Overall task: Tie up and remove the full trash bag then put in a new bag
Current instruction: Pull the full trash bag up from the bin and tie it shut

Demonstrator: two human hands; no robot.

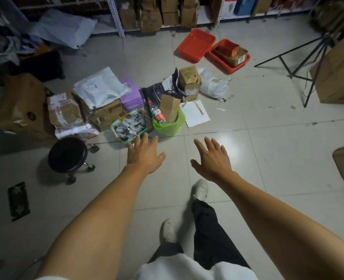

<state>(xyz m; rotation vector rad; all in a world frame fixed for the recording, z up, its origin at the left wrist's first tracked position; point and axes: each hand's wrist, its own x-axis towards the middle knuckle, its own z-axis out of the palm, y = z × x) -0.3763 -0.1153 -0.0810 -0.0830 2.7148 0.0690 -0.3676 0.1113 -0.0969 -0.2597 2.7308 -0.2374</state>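
One green-lined trash bin (169,124) stands on the tiled floor (268,158), ahead of the person. It is full: one cardboard box (169,107) and one plastic bottle (158,115) with a red label stick up out of it. Just left, touching or nearly so, one green basket (129,126) packed with small pale items. Behind: a heap of cartons and mailers. Two red trays (196,45) farther back right. One black stool (67,154) to the left. Left hand (144,153) and right hand (213,158): both spread flat, fingers splayed, holding nothing, short of the bin.
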